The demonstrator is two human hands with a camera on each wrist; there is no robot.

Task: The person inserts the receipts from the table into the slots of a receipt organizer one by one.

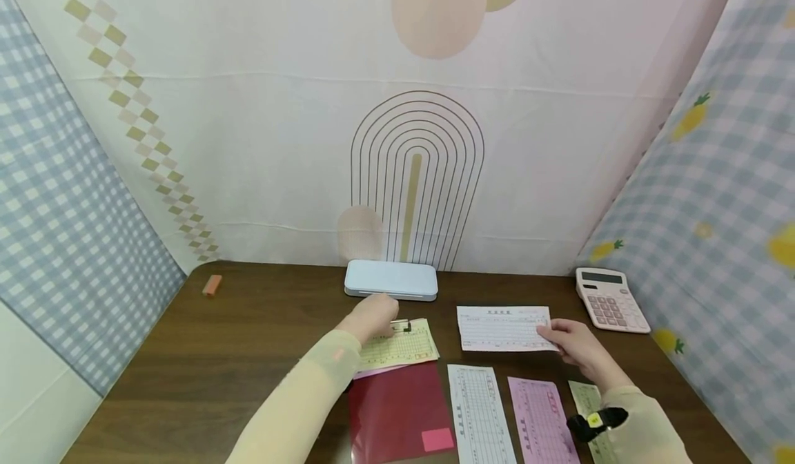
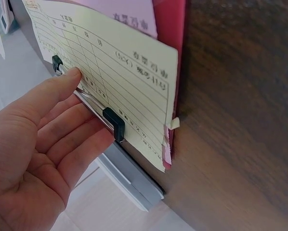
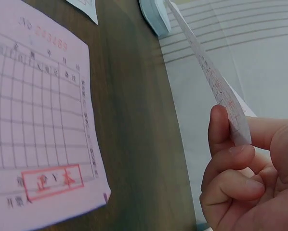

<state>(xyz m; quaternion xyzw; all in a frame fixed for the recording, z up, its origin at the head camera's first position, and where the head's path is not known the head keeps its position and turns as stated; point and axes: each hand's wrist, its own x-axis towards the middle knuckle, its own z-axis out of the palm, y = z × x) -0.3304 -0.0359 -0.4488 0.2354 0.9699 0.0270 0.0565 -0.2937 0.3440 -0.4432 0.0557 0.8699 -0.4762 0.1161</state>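
Note:
My left hand (image 1: 373, 315) pinches the metal clip (image 2: 91, 100) with black ends at the top of a dark red folder (image 1: 397, 409). In the left wrist view its thumb lies on the clip and the fingers reach behind. A yellow printed form (image 1: 406, 346) lies under the clip, with a pink sheet (image 2: 120, 14) beneath it. My right hand (image 1: 577, 343) holds a white printed form (image 1: 504, 329) by its right end, between thumb and fingers. The right wrist view shows this form (image 3: 216, 82) nearly edge-on, raised at an angle.
White (image 1: 481, 416), pink (image 1: 543, 419) and green (image 1: 585, 398) forms lie in a row right of the folder. A pale blue case (image 1: 391, 279) stands at the back edge. The calculator (image 1: 611, 300) is at back right, a small orange block (image 1: 212, 285) at back left.

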